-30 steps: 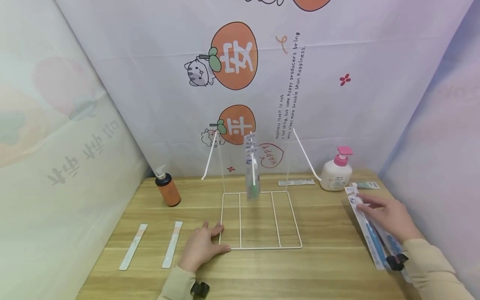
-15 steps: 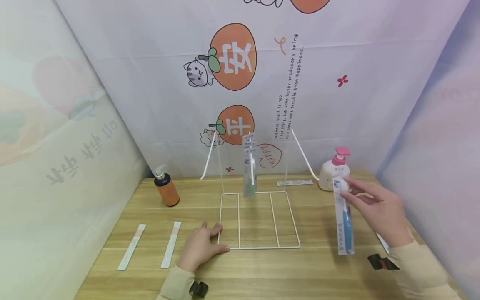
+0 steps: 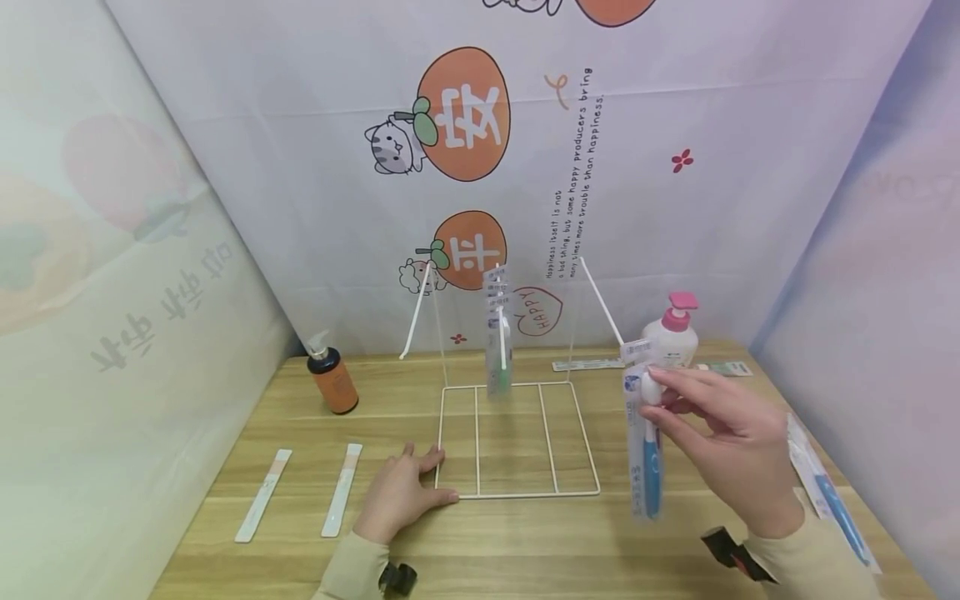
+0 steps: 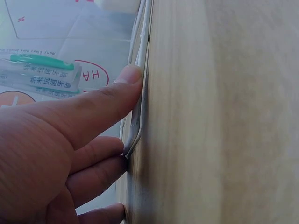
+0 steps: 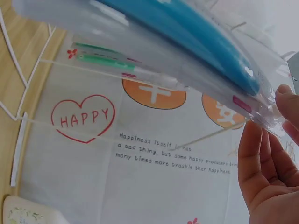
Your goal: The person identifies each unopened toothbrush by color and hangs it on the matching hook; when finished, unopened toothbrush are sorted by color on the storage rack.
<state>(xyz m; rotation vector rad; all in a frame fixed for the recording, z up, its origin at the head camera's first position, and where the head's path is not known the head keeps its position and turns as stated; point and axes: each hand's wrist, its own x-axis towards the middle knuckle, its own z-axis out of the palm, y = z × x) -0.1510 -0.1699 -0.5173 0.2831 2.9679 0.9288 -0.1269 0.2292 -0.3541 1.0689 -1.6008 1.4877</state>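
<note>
In the head view, my right hand pinches the upper part of a packaged toothbrush with a blue handle. The pack hangs nearly upright above the table, right of a white wire rack. My left hand holds the rack's front left base corner, thumb on the front wire. The left wrist view shows that thumb on the wire and fingers near the corner. Packaged toothbrushes with green handles hang from the rack's middle hook. Its left hook and right hook slope forward.
Another blue packaged toothbrush lies at the right. A white pump bottle, a tube and a narrow packet are at the back. An orange-labelled bottle and two slim packets are at the left.
My right hand has lifted the blue packaged toothbrush from the table's right side and carried it left towards the rack. The left hand has stayed on the rack's corner.
</note>
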